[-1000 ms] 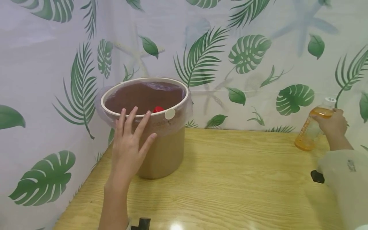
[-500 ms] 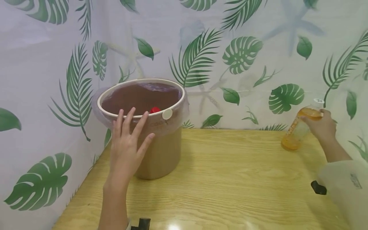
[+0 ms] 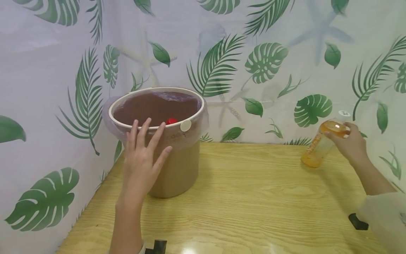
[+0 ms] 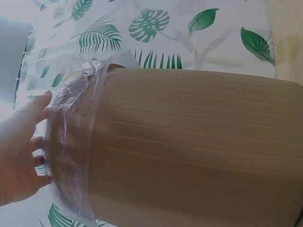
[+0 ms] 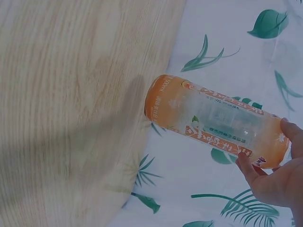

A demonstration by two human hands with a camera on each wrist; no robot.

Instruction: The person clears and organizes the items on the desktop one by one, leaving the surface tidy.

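A brown trash bin [image 3: 177, 169] stands at the left of the table, its cream rim [image 3: 203, 102] lined with a clear plastic bag [image 4: 71, 137]. Fingers spread, my left hand [image 3: 141, 158] rests its fingertips on the near side of that rim. Inside the bin shows a red object [image 3: 171, 121]; the rest of it is hidden. At the right my right hand [image 3: 349, 143] grips the upper part of a clear plastic drink bottle [image 3: 320, 143] with orange label print and a white cap. Tilted, the bottle [image 5: 215, 123] leans with its base toward the bin.
The wood-grain table [image 3: 253, 197] runs between bin and bottle. Behind and to the left hangs a white cloth [image 3: 228, 70] printed with green leaves. Black wrist-camera mounts show near both wrists.
My right hand has carried the bottle leftward, toward the bin, and the bottle tilts somewhat more. The left hand stays at the bin's rim. The head view has shifted slightly.
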